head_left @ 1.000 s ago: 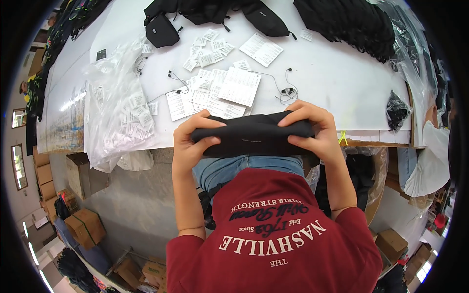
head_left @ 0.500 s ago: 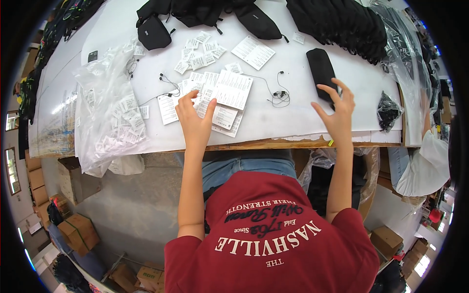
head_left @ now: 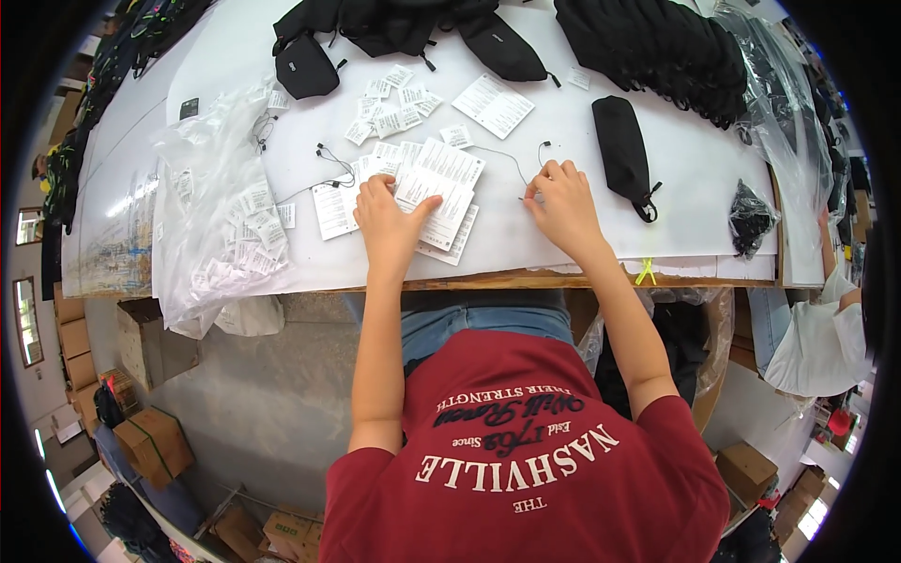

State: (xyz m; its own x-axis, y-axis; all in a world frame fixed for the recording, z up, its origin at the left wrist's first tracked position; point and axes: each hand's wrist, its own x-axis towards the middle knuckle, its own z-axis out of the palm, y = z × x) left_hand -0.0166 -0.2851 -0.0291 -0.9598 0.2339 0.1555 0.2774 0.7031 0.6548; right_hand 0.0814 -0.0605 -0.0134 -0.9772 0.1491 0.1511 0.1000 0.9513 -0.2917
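My left hand (head_left: 389, 223) is at the stack of white printed cards (head_left: 457, 161), thumb and fingers bent around the near left edge of an upper card. To its right, my right hand (head_left: 565, 208) is closed in a pinch on a thin black cord (head_left: 511, 158), whose coils it mostly hides. A black zippered pouch (head_left: 621, 145) lies right of that hand, untouched, its zipper pull toward me. More black cords (head_left: 336, 169) with small dark ends rest left of the cards.
Small white labels (head_left: 387, 114) are scattered beyond the cards. A clear bag of labels (head_left: 221, 211) lies at left and hangs over the table edge. Black pouches (head_left: 648, 47) are heaped along the far side. A small bag of black pieces (head_left: 749, 220) sits at right.
My right hand has moved left from the black pouch to the cord and closed on it. My left hand has shifted slightly right onto the cards, and the upper cards have moved.
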